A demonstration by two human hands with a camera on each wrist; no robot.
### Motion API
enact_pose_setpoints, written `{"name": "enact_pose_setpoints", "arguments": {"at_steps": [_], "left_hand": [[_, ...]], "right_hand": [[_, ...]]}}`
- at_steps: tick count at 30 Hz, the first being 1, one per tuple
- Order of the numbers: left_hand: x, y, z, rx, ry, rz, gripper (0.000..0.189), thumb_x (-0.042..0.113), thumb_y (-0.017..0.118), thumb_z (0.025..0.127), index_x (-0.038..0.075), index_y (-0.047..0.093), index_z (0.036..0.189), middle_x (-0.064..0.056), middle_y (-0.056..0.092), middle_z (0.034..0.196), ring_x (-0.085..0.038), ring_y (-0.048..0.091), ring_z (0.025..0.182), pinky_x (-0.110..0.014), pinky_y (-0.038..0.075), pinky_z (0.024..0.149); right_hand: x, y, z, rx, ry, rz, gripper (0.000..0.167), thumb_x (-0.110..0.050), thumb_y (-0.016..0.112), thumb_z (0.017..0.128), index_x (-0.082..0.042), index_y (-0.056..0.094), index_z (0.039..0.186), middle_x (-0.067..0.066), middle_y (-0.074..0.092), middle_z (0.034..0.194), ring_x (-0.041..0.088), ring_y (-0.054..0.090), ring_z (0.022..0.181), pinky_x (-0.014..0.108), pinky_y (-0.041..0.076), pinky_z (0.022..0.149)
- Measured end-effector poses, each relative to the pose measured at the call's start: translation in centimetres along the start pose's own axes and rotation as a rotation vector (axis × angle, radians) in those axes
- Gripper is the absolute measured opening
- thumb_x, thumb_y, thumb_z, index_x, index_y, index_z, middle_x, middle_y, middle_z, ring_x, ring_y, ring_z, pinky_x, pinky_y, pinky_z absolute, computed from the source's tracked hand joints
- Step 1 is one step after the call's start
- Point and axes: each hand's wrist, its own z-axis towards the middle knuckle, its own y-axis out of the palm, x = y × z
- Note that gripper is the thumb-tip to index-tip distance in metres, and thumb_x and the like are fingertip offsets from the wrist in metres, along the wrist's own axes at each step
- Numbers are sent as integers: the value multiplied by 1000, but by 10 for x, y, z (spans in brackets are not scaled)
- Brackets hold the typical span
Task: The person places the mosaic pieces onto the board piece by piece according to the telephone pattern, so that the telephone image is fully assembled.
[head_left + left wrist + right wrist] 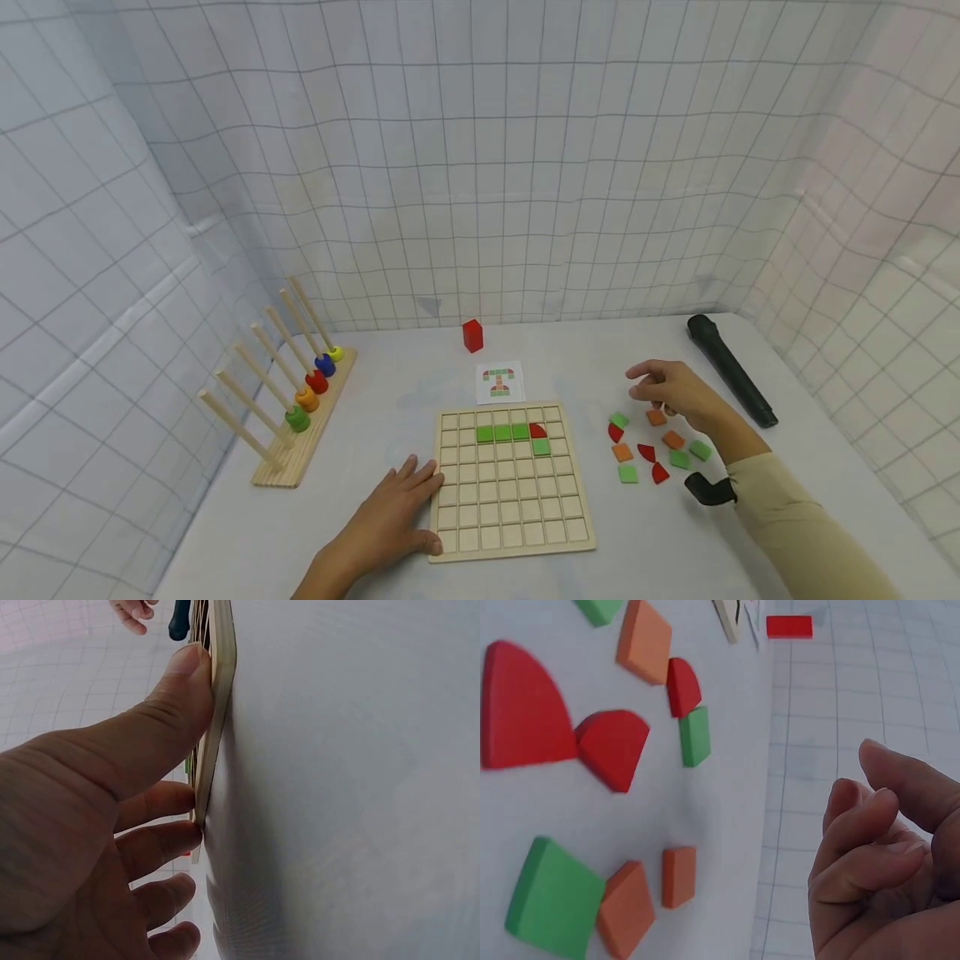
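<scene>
At the left edge of the wooden grid board (512, 552), my left hand (393, 508) rests with fingers spread. Its thumb (176, 701) presses on the rim, and fingertips touch the side. The board bears several green squares (502, 432) and one red quarter-round piece (537, 430). My right hand (671, 390) hovers above loose pieces on the right, fingers loosely bent and nothing between them. Below it lie orange squares (625, 909), green squares (555, 896) and red quarter-round pieces (525, 709). A pattern card (500, 382) lies behind the board.
On the left stands a wooden peg rack (300, 467) with coloured beads on several pegs. A red block (472, 336) is at the back. A black stick-shaped object (731, 371) lies at the far right. Grid-patterned sheets (495, 167) enclose the table.
</scene>
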Motion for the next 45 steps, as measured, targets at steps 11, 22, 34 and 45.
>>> {"name": "enact_pose_setpoints", "arguments": {"at_steps": [11,22,34,45], "left_hand": [[1,1,0,9,-5,-15,96,48,87,67,3,55,145,-18,45,157,-48,29,149,-67,27,117],[0,0,-1,14,3,-52,98,47,88,66,2,54,145,-20,44,157,-49,28,149,-68,25,117],[0,-2,-1,7,-1,-59,97,45,89,66,2,54,145,-20,43,157,-50,27,149,-69,25,117],[-1,-1,-2,16,6,-42,95,45,88,67,2,55,145,-20,44,157,-50,28,149,-68,27,116]], "right_hand": [[31,-22,-18,-33,41,-21,40,-15,69,95,2,60,131,10,59,90,26,54,72,27,41,54],[32,2,-26,-223,-16,-183,28,-7,74,87,-5,68,115,8,58,96,20,54,79,29,50,66],[30,27,-30,-164,-59,-364,17,-1,78,81,-11,67,89,0,58,78,19,54,76,30,48,62],[33,24,-28,-194,-83,-284,24,-2,67,89,-11,68,111,4,56,79,15,52,64,25,43,54]]}}
